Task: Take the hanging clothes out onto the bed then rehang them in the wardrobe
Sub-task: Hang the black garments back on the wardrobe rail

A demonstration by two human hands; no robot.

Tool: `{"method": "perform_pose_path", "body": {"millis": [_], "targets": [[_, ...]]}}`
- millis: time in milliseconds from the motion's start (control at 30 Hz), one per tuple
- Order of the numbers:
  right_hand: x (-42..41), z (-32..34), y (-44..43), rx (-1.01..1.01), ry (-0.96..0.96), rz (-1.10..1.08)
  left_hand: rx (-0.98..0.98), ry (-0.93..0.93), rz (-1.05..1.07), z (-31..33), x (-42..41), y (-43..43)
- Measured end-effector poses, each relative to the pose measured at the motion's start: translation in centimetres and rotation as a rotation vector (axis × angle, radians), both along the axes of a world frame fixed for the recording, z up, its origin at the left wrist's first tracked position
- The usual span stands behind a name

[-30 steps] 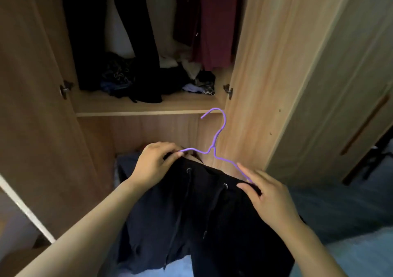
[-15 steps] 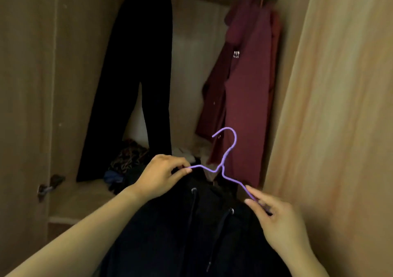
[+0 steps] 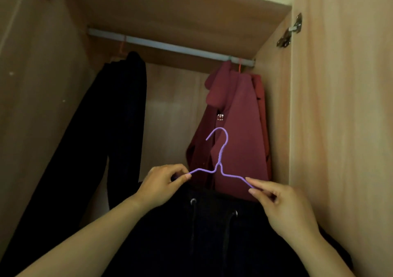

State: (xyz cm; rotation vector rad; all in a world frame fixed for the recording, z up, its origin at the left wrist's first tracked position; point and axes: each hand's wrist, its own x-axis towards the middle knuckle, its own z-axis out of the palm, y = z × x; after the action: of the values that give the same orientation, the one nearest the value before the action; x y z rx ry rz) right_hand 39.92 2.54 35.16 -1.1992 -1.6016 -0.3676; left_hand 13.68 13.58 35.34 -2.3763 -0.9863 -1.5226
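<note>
Pinching the purple hanger [image 3: 219, 166] by its two sloping shoulders, the hands hold it hook-up in front of the open wardrobe [image 3: 340, 127]. The left hand [image 3: 161, 183] grips the left end between thumb and forefinger, and the right hand [image 3: 282, 208] pinches the right end the same way. The black drawstring garment [image 3: 212, 234] hangs from the hanger just below the hands. How it sits on the wire is hidden by the fingers and the dark cloth. The rail [image 3: 170, 47] runs well above the hook, with a bare stretch between the black trousers [image 3: 119, 117] hanging at the left and the maroon garment [image 3: 238, 127] at the right. This looks like the rehanging step, with the hook not yet on the rail. The likeliest slip is the garment sliding off. The right end of the wire sits lower in the view, and the fingertip pinches give little control over a heavy cloth if the hanger tips further during the lift. The thin wire may also twist between the hands, turning the hook's opening away from the rail so that it misses. The hook stands in line with the maroon garment behind it and could snag that fabric on the way up, dragging it along or off its own hanger.
</note>
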Motion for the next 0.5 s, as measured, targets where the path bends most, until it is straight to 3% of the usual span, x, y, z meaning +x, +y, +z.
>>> {"method": "perform_pose_path", "body": {"millis": [200, 367, 500], "targets": [[-0.1, 4.3, 3.3, 0.078, 0.002, -0.200, 0.118, 0.090, 0.138, 5.3, -0.4, 5.7], [-2.5, 7.3, 7.0, 0.139, 0.016, -0.301, 0.363, -0.035, 0.417, 8.6, -4.5, 10.1], [-5.6, 10.4, 9.7, 0.165, 0.052, -0.356, 0.357, -0.113, 0.540, 11.6, -7.7, 12.6]]}}
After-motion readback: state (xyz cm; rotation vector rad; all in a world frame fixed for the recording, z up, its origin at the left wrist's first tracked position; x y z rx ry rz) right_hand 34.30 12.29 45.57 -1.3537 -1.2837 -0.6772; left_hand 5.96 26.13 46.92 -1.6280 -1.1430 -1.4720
